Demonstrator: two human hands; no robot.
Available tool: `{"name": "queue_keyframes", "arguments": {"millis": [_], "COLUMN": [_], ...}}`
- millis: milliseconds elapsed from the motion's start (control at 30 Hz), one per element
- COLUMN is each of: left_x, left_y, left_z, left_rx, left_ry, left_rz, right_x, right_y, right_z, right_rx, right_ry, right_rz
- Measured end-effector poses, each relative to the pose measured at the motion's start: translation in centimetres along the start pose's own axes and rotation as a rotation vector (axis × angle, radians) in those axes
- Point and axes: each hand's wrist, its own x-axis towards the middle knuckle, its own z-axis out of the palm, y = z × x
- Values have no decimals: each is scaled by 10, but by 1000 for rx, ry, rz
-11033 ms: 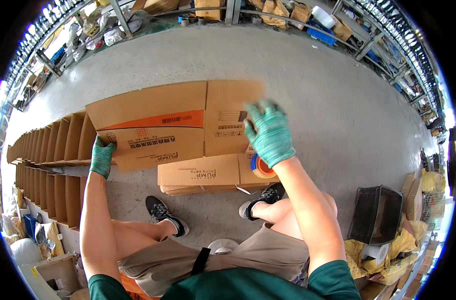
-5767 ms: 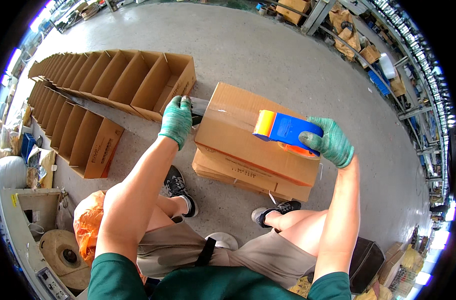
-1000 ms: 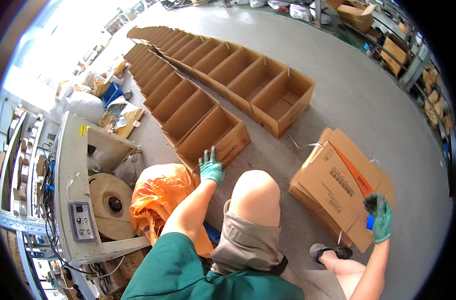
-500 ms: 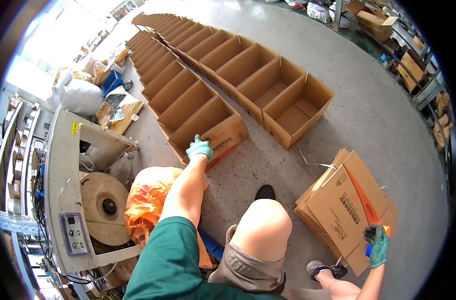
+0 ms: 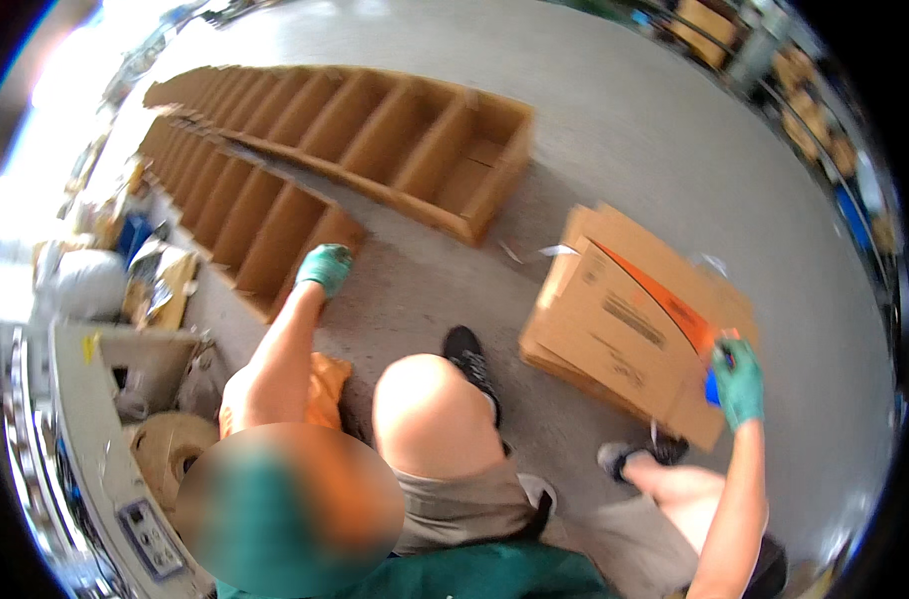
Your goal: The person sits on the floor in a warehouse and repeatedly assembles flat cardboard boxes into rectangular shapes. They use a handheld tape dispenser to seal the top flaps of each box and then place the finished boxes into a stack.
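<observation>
My left hand (image 5: pixel 325 270), in a green glove, is at the near end of the left row of open cardboard cartons (image 5: pixel 297 225), over the last carton's edge. Its fingers look curled but are smeared, and whether they grip the edge I cannot tell. On the right, my gloved right hand (image 5: pixel 741 384) is closed around a blue-and-orange tool (image 5: pixel 712 387), mostly hidden by the fingers. That hand is beside a stack of flattened cardboard cartons (image 5: pixel 614 309) with an orange stripe and dark print, lying on the floor.
A second row of open cartons (image 5: pixel 464 165) runs beyond the left one. A pale machine (image 5: pixel 100 439) with a control panel and a round reel (image 5: pixel 170 449) stands at left, near an orange bag (image 5: pixel 327 389). Shelving (image 5: pixel 759 60) lines the far right. My shoe (image 5: pixel 466 359) is between row and stack.
The view has swung right, so rows and stack appear farther left. My left hand has moved from the end carton's front panel toward its right corner. My right hand still holds the tool.
</observation>
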Motion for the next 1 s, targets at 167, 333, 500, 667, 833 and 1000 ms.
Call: {"name": "queue_keyframes", "arguments": {"millis": [167,333,500,667,833,1000], "left_x": [16,-11,-2,-11,11,-21], "left_y": [171,343,402,431,387,435], "left_z": [-81,-107,-9,5,24,-28], "left_rx": [-513,-353,-208,-473,-613,-932], "left_ry": [-89,-448,-261,-138,22,-124], "left_rz": [340,451,412,162,119,177], "right_x": [-33,-43,-30,-41,-27,-26], "right_y": [24,45,53,70,94,129], "right_z": [-12,11,36,20,50,54], "right_rx": [-480,-481,-542,-440,-304,-218], "right_ry": [-35,-207,-71,-18,-236,-221], "right_rz": [108,261,220,287,321,375]}}
